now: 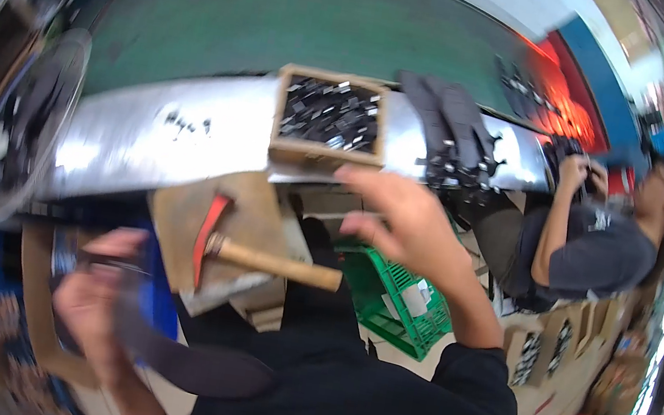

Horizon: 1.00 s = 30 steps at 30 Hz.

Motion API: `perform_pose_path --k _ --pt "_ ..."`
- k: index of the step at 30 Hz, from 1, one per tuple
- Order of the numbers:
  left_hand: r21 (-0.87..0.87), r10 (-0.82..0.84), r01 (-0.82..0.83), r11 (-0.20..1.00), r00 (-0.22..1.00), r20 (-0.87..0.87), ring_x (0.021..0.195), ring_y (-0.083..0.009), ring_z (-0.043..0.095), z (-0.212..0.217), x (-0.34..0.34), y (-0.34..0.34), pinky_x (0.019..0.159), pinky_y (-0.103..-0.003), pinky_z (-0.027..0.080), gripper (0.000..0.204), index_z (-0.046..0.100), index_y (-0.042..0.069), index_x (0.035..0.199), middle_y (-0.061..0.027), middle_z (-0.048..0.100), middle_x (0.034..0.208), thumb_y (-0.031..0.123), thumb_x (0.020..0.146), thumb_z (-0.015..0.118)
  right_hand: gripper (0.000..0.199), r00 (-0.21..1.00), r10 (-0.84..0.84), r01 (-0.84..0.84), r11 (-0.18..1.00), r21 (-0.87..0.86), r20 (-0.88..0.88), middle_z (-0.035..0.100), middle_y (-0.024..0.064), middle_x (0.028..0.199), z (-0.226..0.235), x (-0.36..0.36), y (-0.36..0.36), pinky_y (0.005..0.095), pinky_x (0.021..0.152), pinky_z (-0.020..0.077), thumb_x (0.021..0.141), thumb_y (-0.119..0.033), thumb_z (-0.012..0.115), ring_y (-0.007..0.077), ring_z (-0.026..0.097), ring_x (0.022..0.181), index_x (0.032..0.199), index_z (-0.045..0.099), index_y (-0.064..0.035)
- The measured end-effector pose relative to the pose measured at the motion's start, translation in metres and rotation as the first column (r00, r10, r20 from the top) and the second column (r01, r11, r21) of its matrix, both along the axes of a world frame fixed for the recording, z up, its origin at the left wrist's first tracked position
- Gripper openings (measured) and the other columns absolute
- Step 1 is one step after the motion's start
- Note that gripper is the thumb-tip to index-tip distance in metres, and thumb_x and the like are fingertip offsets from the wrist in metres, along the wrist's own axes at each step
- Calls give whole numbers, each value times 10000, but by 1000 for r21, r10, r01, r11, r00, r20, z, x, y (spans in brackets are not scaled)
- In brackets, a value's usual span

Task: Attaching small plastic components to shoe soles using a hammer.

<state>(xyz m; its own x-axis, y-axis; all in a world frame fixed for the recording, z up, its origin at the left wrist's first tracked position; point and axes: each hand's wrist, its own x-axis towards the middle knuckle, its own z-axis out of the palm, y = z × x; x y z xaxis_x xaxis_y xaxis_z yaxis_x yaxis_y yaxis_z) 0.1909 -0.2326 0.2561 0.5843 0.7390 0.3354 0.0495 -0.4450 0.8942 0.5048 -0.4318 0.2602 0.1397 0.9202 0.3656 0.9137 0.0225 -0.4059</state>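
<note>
My left hand (91, 296) is low at the left, blurred, and grips a dark strap (189, 358) that runs right across my lap. My right hand (399, 218) is raised with its fingers spread and holds nothing; it hovers just below a brown box (325, 151) full of small dark metal parts on the shiny metal bench edge (171, 132). A hammer with a red head and wooden handle (272, 263) lies on a wooden block (251, 204) between my hands.
A green conveyor belt (292, 13) runs behind the bench. A bundle of dark straps (455, 131) hangs over the bench to the right of the box. A green plastic crate (400, 299) sits on the floor. Another person (602, 239) in a grey shirt works at right.
</note>
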Motion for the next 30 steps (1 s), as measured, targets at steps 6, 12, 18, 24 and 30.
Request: perform_pose_path --k 6,12,18,24,30 --pt "213 775 -790 574 609 168 1102 -228 631 16 -110 257 991 -345 463 582 651 -62 1218 -179 660 1269 466 976 629 376 566 -789 748 613 254 238 654 144 988 -68 142 -84 477 812 496 924 -310 688 352 619 942 1127 651 4" --pt "496 839 -786 369 512 187 1206 -341 579 -41 -130 302 1065 -395 414 679 496 -78 1384 -253 562 1383 412 955 688 359 317 -914 940 267 -213 255 658 204 893 -80 167 -86 489 746 566 955 -384 643 413 677 834 1021 639 -31" --pt "719 503 -357 597 864 11 1411 -318 409 4 70 82 1192 -418 264 567 458 19 1464 -162 492 1483 106 938 651 98 338 -887 714 459 528 315 589 102 930 13 127 -59 434 767 529 923 -115 634 311 632 900 1000 628 -55" --pt "531 -168 125 838 985 33 1415 -365 399 51 137 -27 1137 -441 348 896 300 28 1538 -225 417 1516 123 798 797 161 644 -115 -241 908 343 756 577 32 980 108 -9 13 360 841 504 807 -145 680 214 601 943 959 642 -111" --pt "-223 -474 568 792 803 363 1036 -198 649 30 50 -40 901 -336 555 679 335 44 1512 -140 613 1240 26 917 661 573 981 101 -173 836 520 164 606 135 1153 41 -95 36 416 899 511 824 -293 764 303 610 1064 1306 566 -56"
